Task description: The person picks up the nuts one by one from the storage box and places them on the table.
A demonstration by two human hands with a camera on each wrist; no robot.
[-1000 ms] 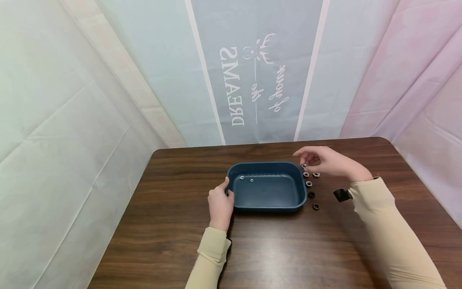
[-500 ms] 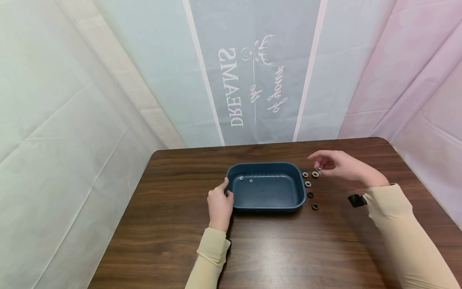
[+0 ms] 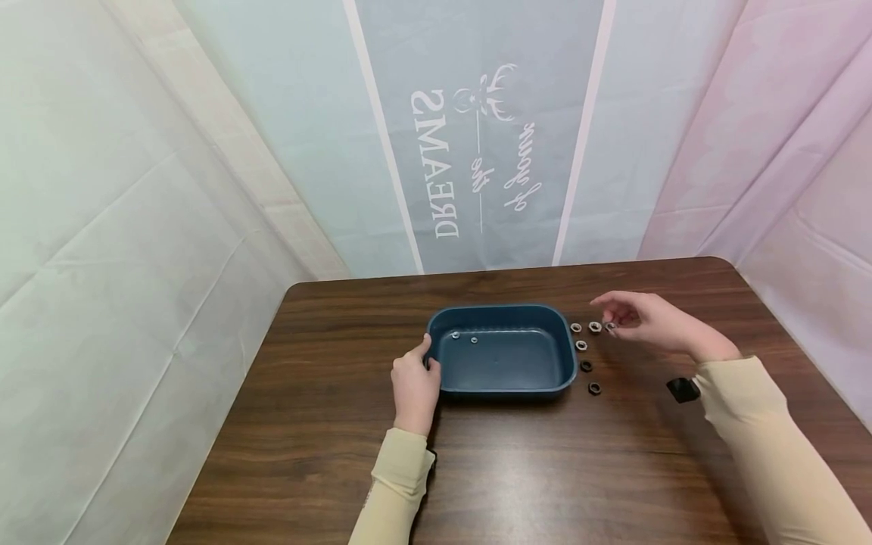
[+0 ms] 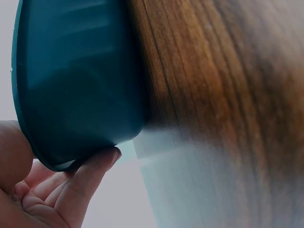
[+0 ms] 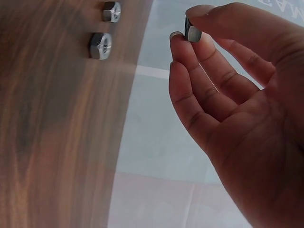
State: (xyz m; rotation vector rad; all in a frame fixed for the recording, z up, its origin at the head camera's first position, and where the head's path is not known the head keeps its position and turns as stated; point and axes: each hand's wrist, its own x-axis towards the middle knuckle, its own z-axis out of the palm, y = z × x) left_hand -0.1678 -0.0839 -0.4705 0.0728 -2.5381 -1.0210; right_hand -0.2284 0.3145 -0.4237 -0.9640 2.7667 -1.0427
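A dark blue rectangular tub (image 3: 504, 393) stands on the table, with two small silver nuts (image 3: 455, 334) on its floor near the back left. My left hand (image 3: 415, 386) grips its left wall, thumb on one side of the rim and fingers on the other, as the left wrist view shows. Right of the tub, my right hand (image 3: 647, 322) pinches a silver hex nut (image 5: 192, 33) between thumb and fingertips. Just left of that hand lies a silver nut (image 3: 595, 327). Closer to the tub are two more silver nuts (image 3: 581, 345), then two black nuts (image 3: 595, 388) nearer me.
The dark wood-grain table (image 3: 518, 469) extends around the tub to both sides and toward me. Behind its far edge hangs a printed fabric backdrop (image 3: 504, 151), and pale cloth walls (image 3: 123, 303) flank the table.
My right hand has moved right and slightly toward me, away from the tub's far right corner, carrying the pinched nut. The left hand and the tub have stayed in place.
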